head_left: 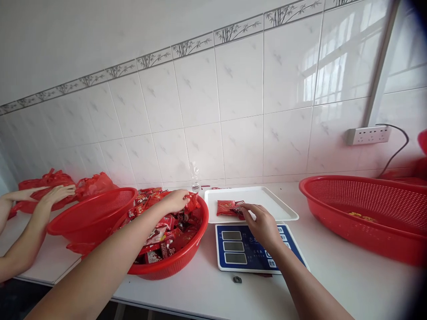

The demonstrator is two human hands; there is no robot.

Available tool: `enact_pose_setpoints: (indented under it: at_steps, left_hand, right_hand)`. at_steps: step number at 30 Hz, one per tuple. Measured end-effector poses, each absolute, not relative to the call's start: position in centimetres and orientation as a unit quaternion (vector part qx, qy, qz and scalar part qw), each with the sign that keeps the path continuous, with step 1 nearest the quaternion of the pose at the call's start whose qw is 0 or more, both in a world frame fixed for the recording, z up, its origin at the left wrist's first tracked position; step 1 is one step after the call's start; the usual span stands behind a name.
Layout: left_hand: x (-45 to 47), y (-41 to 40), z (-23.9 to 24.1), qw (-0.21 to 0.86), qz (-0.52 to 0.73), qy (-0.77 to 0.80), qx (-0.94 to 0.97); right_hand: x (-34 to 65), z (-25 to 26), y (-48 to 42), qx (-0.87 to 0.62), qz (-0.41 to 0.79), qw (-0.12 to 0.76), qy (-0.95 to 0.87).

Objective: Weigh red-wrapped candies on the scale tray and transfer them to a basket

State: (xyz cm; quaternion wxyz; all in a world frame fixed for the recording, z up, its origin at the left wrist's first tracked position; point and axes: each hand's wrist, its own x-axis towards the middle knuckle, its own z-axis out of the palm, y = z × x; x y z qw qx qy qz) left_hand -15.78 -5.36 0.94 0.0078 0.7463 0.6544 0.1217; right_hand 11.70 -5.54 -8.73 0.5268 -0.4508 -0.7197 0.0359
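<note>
My left hand (176, 201) reaches over the far side of a red plastic basket (176, 266) heaped with small sealed packets. Its fingers are closed on a red packet (192, 202) near the rim. On the white tray (263, 198) of a digital scale (247, 262), my right hand (262, 224) pinches a dark red packet (238, 210), which its fingers partly cover. Beside that lies another red packet (225, 207), flat on the tray. The right wrist hides some of the scale's keys.
At right stands a larger red basket (320, 222) with a few yellow pieces inside. Left of the packets is another red basket (93, 209). Further left, another person's hands (55, 195) touch red plastic bags (46, 180). A clear bottle (195, 178) stands by the wall.
</note>
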Motion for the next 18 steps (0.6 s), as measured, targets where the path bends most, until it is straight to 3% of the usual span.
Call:
enact_pose_setpoints:
  at_steps: [5,9,15,18]
  left_hand:
    - [-13.2,-4.9,2.7,0.146,0.266,0.652,0.694]
    - [-10.4,-4.1,2.0,0.253,0.237,0.61,0.713]
    - [-6.8,-3.2,0.2,0.007,0.16,0.629,0.761]
    - [-5.6,-3.4,-0.2,-0.016,0.097,0.623,0.776]
  right_hand:
    - [12.1,-8.5,-5.4,-0.484,0.036,0.547,-0.682]
    - [12.5,-8.4,-5.2,-0.505,0.03,0.547,-0.667]
    - [12.5,-8.5,-5.1,-0.476,-0.014,0.502,-0.722]
    - [12.2,-8.5,-5.4,-0.465,-0.035,0.454,-0.759]
